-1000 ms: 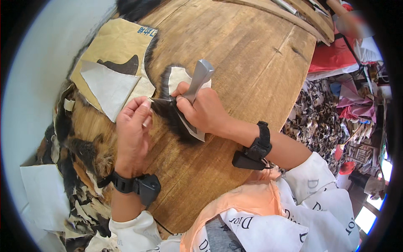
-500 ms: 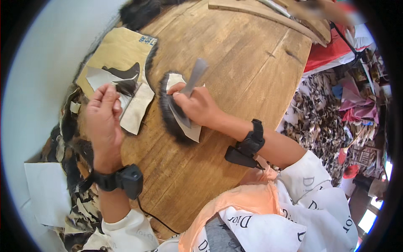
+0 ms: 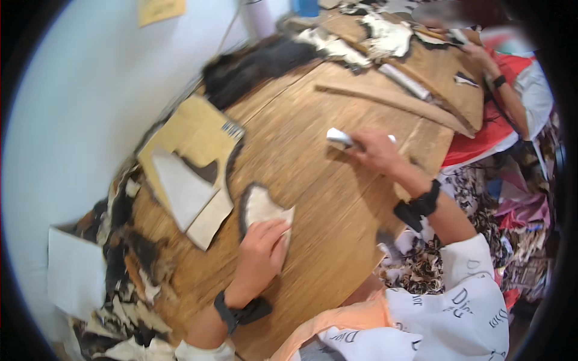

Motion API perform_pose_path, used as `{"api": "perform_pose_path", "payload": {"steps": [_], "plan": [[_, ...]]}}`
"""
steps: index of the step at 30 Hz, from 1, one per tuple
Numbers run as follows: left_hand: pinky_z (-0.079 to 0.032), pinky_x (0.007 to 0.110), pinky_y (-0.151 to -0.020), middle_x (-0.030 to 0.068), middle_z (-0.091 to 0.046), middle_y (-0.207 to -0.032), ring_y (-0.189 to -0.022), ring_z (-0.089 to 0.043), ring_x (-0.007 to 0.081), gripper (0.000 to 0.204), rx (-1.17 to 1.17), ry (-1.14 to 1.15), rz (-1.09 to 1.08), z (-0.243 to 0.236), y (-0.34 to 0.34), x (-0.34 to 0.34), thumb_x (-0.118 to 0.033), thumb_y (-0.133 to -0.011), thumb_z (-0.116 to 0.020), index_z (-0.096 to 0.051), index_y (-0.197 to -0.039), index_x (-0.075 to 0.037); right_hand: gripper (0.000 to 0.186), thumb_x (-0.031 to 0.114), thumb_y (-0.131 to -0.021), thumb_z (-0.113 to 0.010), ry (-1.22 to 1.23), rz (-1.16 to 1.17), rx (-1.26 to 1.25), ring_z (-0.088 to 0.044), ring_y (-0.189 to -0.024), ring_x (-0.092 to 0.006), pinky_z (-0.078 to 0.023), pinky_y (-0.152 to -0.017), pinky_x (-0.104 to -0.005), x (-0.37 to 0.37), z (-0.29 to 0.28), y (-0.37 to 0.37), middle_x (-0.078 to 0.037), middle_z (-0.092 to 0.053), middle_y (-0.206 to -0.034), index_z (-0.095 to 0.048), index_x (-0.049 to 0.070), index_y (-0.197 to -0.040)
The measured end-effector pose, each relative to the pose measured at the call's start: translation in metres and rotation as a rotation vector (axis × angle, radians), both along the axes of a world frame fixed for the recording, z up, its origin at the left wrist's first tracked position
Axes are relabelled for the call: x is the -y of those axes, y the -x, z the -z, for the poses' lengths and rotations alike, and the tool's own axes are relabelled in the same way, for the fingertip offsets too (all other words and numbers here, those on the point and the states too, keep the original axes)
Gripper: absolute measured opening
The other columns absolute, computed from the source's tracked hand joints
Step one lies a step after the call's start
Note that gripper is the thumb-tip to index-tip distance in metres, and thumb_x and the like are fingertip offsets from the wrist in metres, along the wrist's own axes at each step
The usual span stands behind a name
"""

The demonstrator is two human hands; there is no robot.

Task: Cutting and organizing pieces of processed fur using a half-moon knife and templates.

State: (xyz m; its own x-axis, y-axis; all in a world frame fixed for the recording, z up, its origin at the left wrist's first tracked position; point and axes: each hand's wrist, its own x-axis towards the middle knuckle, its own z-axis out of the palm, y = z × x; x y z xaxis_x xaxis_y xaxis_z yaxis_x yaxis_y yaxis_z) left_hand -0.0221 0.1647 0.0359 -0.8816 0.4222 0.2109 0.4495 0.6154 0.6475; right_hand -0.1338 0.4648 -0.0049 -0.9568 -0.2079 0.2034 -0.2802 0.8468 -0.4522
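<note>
1. Left hand (image 3: 263, 245): fingers together, laid over the lower part of a pale, dark-edged fur piece (image 3: 263, 204). Whether the thumb pinches beneath is hidden, so the grip cannot be told; the placement presumably steadies the piece against the surface.

2. Fur piece: pale side up on the wooden counter (image 3: 301, 144), dark hair showing along its left edge. Lying this way, it probably keeps its outline readable.

3. Right hand (image 3: 376, 150): closed around a shiny metal tool (image 3: 339, 137), well apart from the fur piece. The tool's broad end projects to the left of the fist; holding it clear likely keeps the metal off the fur.

4. Yellow-tan sheet (image 3: 191, 123): left of the fur piece and apart from it, with a white panel (image 3: 177, 186) lying over its lower part, seemingly set aside within reach.

5. Far side: a wooden strip (image 3: 391, 107) lies across the counter; beyond it, a co-worker's hand (image 3: 477, 55) is at the right.
</note>
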Motion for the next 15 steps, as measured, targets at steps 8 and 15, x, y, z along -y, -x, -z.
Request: {"api": "perform_pose_path", "payload": {"steps": [8,15], "plan": [[-0.047,0.035,-0.074,0.0135,-0.062,-0.092,-0.082,-0.058,0.0286,0.017,-0.14,0.148,-0.048,0.007,0.004,-0.007,-0.003,-0.079,-0.056,-0.062,-0.095,0.0,0.025,0.025,-0.07,-0.067,0.032,0.032,-0.19,-0.054,-0.074,-0.0279,-0.043,-0.063,-0.0388,-0.007,0.028,0.046,-0.01,-0.052,-0.072,-0.07,0.023,-0.094],[-0.041,0.041,-0.086,0.0168,-0.059,-0.106,-0.101,-0.052,0.0332,0.022,-0.029,0.209,-0.212,0.001,-0.015,-0.012,-0.016,-0.089,-0.053,-0.061,-0.101,0.001,0.017,0.014,-0.067,-0.06,0.153,0.15,-0.275,-0.056,-0.08,-0.0306,-0.045,-0.076,-0.0403,-0.098,0.018,0.07,-0.013,-0.06,-0.083,-0.067,0.009,-0.082]]}}
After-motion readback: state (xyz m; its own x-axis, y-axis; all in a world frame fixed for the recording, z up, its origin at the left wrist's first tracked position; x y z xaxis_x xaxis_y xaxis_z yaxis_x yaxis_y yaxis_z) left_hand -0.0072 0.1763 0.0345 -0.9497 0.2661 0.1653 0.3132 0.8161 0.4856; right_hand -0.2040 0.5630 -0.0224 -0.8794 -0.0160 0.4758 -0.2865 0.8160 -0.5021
